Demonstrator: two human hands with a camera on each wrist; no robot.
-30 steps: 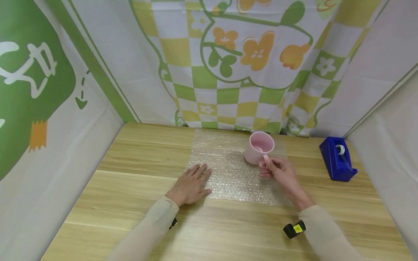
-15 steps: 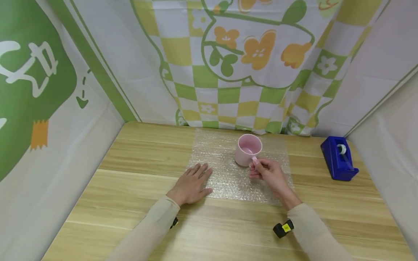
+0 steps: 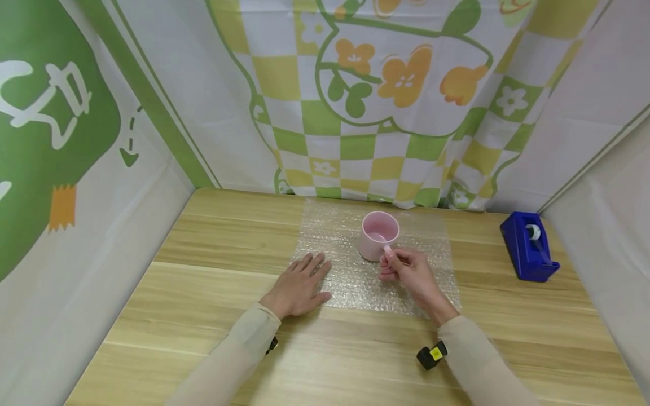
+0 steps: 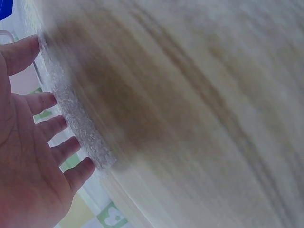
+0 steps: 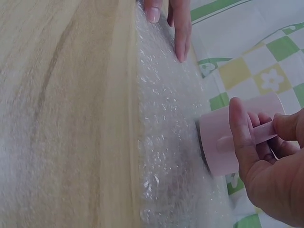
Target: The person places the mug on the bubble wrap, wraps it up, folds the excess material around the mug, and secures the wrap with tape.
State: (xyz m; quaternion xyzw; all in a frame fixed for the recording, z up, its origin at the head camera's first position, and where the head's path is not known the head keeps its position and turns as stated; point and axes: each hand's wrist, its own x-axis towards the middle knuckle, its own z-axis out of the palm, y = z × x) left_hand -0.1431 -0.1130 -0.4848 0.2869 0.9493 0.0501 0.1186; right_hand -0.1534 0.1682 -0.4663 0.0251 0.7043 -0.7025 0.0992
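Note:
A pink mug [image 3: 373, 243] stands upright over the middle of a sheet of clear bubble wrap [image 3: 345, 287] laid flat on the wooden table. My right hand [image 3: 410, 276] pinches its handle between thumb and fingers. In the right wrist view the mug [image 5: 221, 128] has its base right at the bubble wrap [image 5: 166, 118]. My left hand [image 3: 295, 286] lies with fingers spread and straight, its fingertips on the left edge of the sheet. The left wrist view shows that palm [image 4: 28, 137] and the fingertips along the bubble wrap edge [image 4: 78, 114].
A blue tape dispenser [image 3: 525, 254] with a roll of tape stands at the back right of the wooden table [image 3: 213, 242]. A checkered, flower-printed cloth [image 3: 365, 146] hangs behind the table's far edge. White fabric walls flank both sides.
My right hand has moved the mug left across the bubble wrap, and slightly nearer. The left hand has stayed in place on the sheet's edge.

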